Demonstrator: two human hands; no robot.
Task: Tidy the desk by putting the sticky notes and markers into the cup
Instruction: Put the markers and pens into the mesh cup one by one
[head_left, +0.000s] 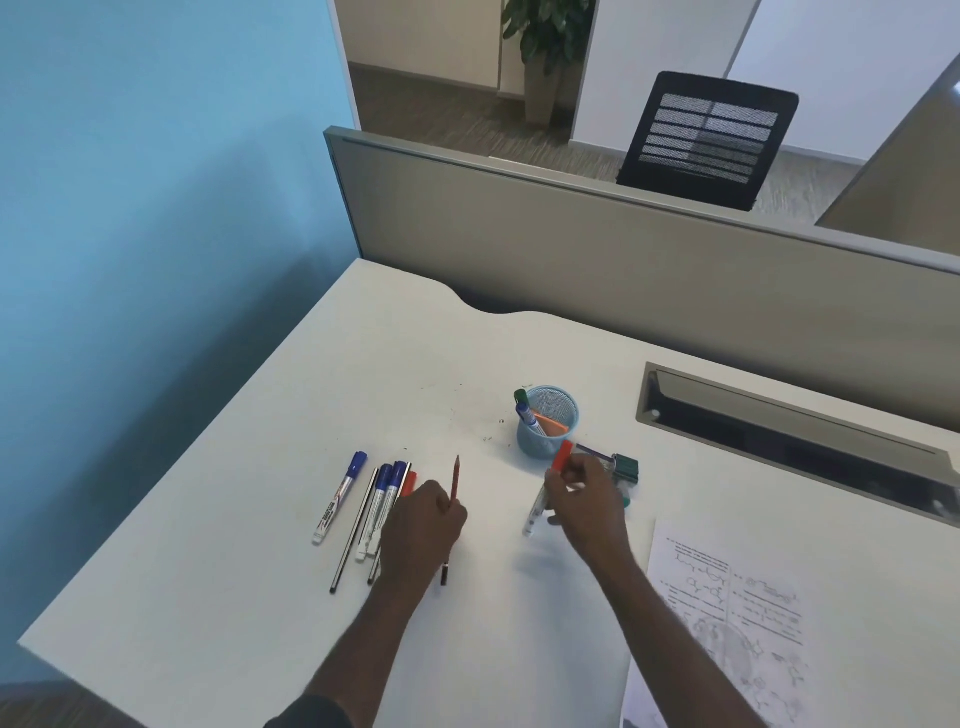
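A light blue mesh cup (548, 434) stands mid-desk and holds a green-capped marker (521, 397), a blue-capped marker (530, 418) and orange sticky notes (554, 424). My right hand (587, 499) is just below and right of the cup, shut on a red-capped marker (561, 457) that tilts up toward the cup. My left hand (423, 525) is closed around a red pencil (455, 480). Left of it lie several blue-capped markers (340, 499), a red-capped one (410, 480) partly hidden by my hand, and dark pencils (356, 530).
A green binder clip (626, 466) and a marker with a green end (626, 501) lie behind my right hand. Printed paper (727, 613) covers the desk's right front. A cable tray slot (779, 431) and a grey partition (623, 249) run along the back.
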